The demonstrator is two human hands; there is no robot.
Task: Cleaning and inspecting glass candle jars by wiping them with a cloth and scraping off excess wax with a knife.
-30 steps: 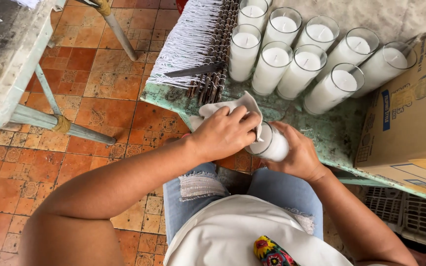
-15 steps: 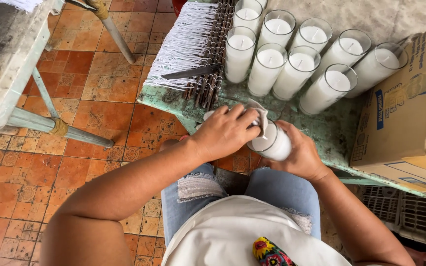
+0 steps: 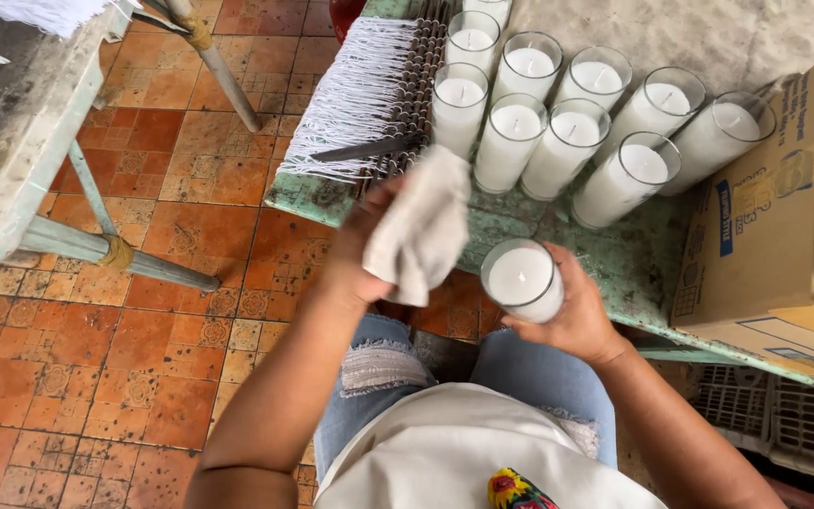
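My right hand (image 3: pixel 572 320) holds a glass candle (image 3: pixel 523 280) filled with white wax, upright over my lap at the table's front edge. My left hand (image 3: pixel 362 254) grips a grey-white cloth (image 3: pixel 420 229), lifted clear of the candle and hanging just to its left. Several more white glass candles (image 3: pixel 558 113) stand in rows on the worn green table (image 3: pixel 633 254) beyond my hands.
A bundle of white wicks (image 3: pixel 355 94) on a rack with a dark blade (image 3: pixel 365 149) lies at the table's left end. A cardboard box (image 3: pixel 774 236) sits at right, plastic crates (image 3: pixel 774 415) below it. Another green table (image 3: pixel 21 141) stands at left on an orange tiled floor (image 3: pixel 143 330).
My left hand has lifted the cloth off the candle and away to the left. The candle's wax top, covered before, is now exposed.
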